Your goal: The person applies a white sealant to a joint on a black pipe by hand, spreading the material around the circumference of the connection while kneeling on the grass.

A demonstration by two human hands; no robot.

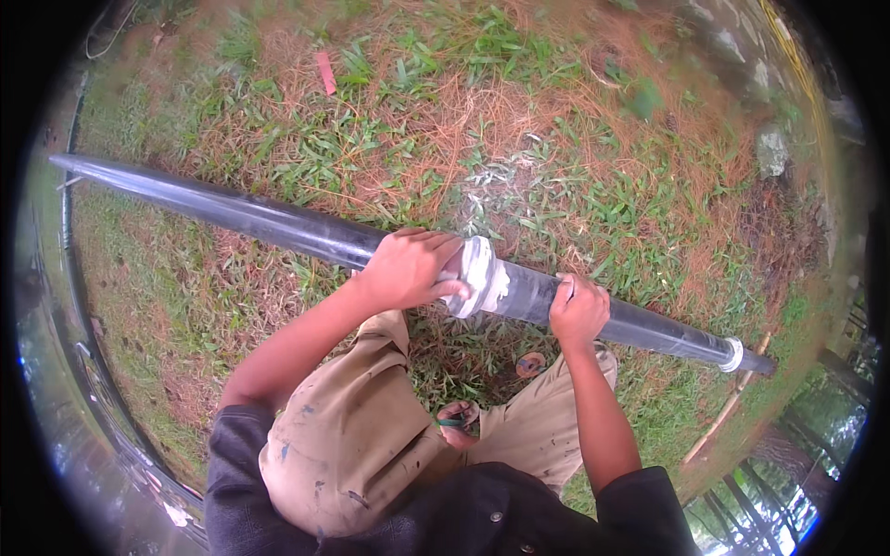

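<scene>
A long dark grey pipe (pixel 269 222) lies slanting across the view in front of me, from far left to near right. Whitish material rings its thicker middle joint (pixel 479 278), with a ragged smear on the right side. Just left of that joint, my left hand (pixel 413 269) is wrapped over the pipe, its thumb against the white ring. My right hand (pixel 579 312) grips the pipe right of the joint, fingers curled over the top. A small dark spot shows by its fingers; I cannot make out what it is. Farther right sits a narrower white ring (pixel 732 355).
Grass and brown pine needles (pixel 519 102) cover the ground, with white powdery residue (pixel 501 190) beyond the joint. A red strip (pixel 325 73) lies farther out. A thin stick (pixel 728 408) runs beneath the pipe's right end. My bent knees are close below the pipe.
</scene>
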